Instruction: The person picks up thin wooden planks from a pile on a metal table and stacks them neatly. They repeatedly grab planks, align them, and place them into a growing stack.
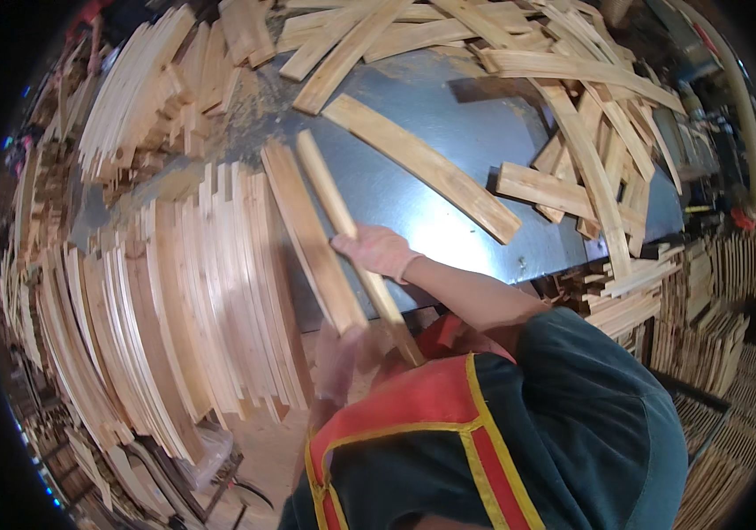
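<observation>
My right hand (pixel 378 252), in a pale glove, grips a narrow wooden strip (pixel 325 182) that slants down towards my red apron. Just left of it, my left hand (pixel 337 354), blurred, is at the near end of a wider wooden board (pixel 312 232); its fingers are partly hidden. That board lies alongside a row of upright-edged boards (pixel 219 291). To the right of both pieces, a single flat board (pixel 421 165) rests diagonally on the shiny metal table (pixel 404 99).
A loose heap of crossed boards (pixel 577 132) covers the table's far and right side. More stacked boards (pixel 139 99) stand at the far left, with sawdust (pixel 245 99) near them. Slatted wood stacks (pixel 702 318) stand at the right, beside a hose (pixel 745 112).
</observation>
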A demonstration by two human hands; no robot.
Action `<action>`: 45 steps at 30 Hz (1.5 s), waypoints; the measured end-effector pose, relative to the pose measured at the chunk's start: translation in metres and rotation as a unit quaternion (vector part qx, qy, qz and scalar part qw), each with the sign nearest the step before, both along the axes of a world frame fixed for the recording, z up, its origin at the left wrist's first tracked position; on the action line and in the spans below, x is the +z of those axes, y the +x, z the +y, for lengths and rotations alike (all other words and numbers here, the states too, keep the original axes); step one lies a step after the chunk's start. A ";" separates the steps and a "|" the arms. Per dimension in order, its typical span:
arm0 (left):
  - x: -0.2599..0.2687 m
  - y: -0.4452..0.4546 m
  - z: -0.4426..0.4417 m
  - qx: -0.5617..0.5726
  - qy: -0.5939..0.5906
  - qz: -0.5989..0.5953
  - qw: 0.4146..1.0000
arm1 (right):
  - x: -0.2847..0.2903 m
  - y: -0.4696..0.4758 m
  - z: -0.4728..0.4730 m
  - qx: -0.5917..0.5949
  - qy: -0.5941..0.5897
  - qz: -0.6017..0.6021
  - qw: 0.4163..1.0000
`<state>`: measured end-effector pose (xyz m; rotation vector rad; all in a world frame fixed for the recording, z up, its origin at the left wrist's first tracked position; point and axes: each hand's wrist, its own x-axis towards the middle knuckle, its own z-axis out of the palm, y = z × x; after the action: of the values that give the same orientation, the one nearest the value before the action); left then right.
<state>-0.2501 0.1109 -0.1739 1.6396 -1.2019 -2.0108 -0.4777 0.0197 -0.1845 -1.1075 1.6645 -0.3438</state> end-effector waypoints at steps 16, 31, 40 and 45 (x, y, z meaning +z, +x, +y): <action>0.013 -0.053 -0.039 -0.231 -0.491 -0.421 0.727 | 0.081 -0.285 0.016 -0.189 -0.303 0.356 0.864; -0.037 -0.321 -0.307 -0.257 -0.546 -0.431 0.671 | 0.066 -0.396 0.209 0.053 -0.053 0.462 0.884; 0.081 -0.221 -0.269 -0.264 -0.411 -0.421 0.764 | 0.096 -0.371 0.165 0.124 0.112 0.378 0.910; 0.038 -0.094 -0.140 -0.132 -0.244 -0.377 0.884 | 0.090 -0.281 0.102 0.013 -0.066 0.093 0.993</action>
<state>-0.3438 -0.0287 -0.1362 2.1025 -2.0722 -0.9913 -0.7590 0.1215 -0.0943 -1.2916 1.8102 -0.3464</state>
